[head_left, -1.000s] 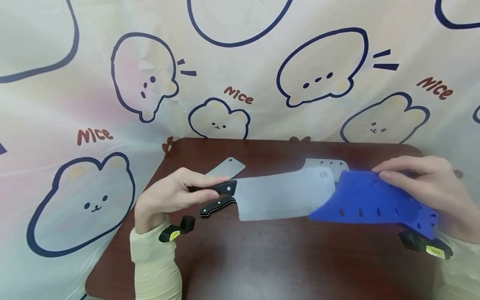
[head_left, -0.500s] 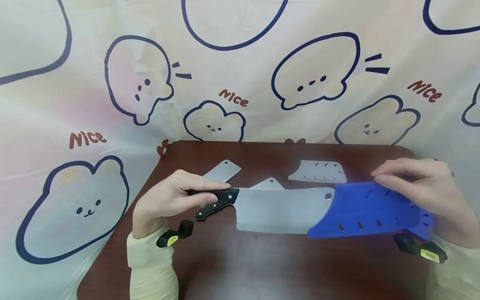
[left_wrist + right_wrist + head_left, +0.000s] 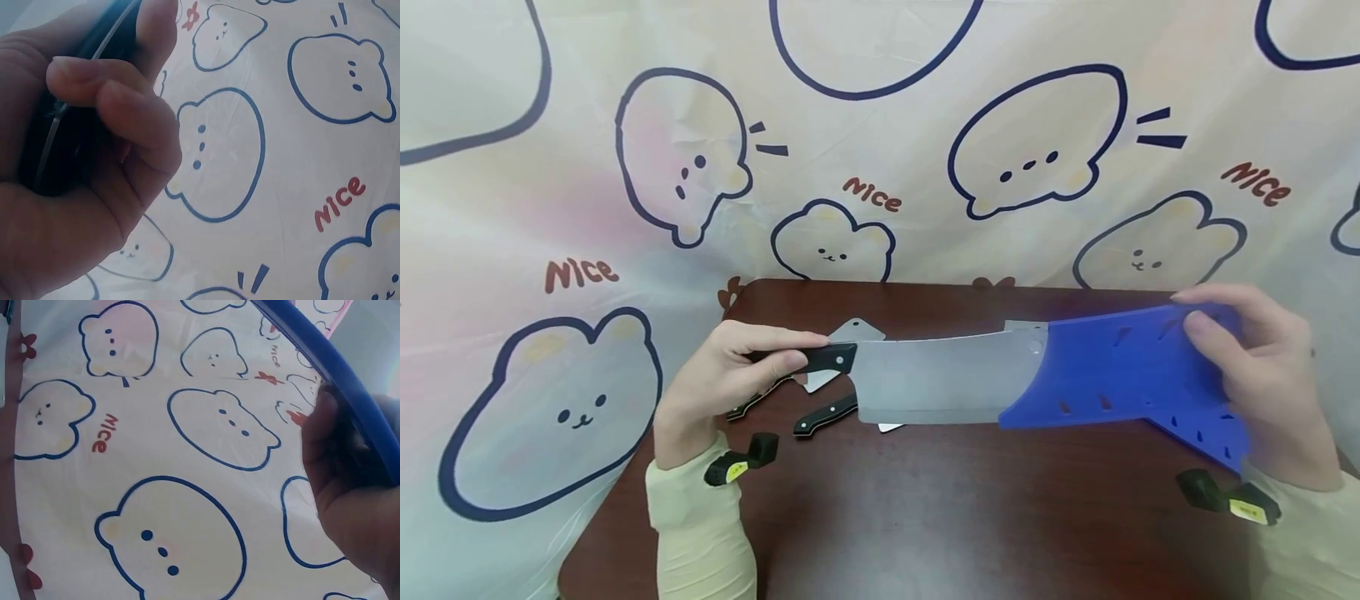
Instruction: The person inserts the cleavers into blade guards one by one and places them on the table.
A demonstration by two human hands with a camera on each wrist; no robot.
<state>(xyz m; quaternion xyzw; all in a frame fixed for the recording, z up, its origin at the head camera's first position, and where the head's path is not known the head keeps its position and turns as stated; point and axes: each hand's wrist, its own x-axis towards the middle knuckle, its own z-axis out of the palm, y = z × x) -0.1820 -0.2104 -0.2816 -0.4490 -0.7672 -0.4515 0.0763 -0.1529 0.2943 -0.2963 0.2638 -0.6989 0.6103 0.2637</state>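
We find the head view facing forward and down over the table. The wrist views look, at close range, past the left hand and right hand; all three share the patterned backdrop.

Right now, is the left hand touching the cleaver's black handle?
Touching. The left wrist view shows the left hand curled round the black cleaver handle.

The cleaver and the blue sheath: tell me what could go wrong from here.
1. Most of the cleaver is bare, so it might cut if the left hand lost its hold on the handle.
2. The blue sheath, held by the right hand, looks splayed; the blade could catch or go in crooked.
3. If dropped, the cleaver might strike a black-handled knife on the table.
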